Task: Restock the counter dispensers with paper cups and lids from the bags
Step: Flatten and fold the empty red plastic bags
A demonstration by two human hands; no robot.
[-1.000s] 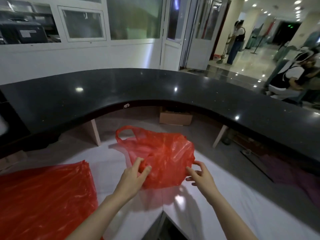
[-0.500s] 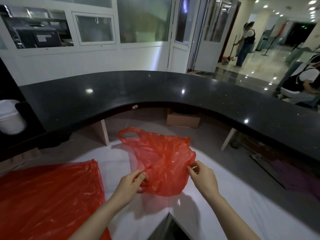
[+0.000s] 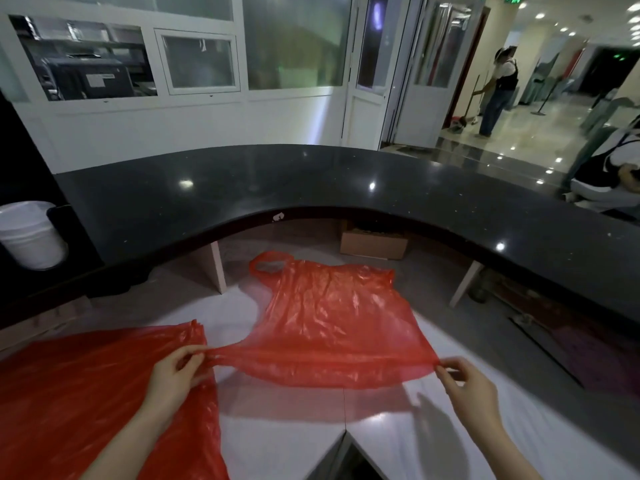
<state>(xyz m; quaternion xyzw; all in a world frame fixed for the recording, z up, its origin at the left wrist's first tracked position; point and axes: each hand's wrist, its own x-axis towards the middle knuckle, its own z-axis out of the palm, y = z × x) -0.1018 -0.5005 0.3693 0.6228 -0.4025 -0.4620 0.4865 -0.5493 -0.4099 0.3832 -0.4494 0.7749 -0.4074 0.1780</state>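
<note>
A thin red plastic bag (image 3: 332,320) is stretched wide above the white lower desk (image 3: 284,441). My left hand (image 3: 175,375) pinches its near left corner, bunched into a strand. My right hand (image 3: 467,382) pinches its near right corner. The bag's handle loop lies at the far left end toward the counter. A stack of flat red bags (image 3: 86,393) lies on the desk at the left, under my left forearm. White cups or lids in clear wrap (image 3: 29,233) stand at the far left edge.
A curved black counter (image 3: 311,188) wraps around the desk. A cardboard box (image 3: 372,242) sits on the floor under it. Two people (image 3: 498,88) are in the hall at the right. White partition windows fill the back.
My hands have moved apart, pulling the crumpled bag out flat and wide. The view has shifted, bringing the wrapped white stack into sight at the left.
</note>
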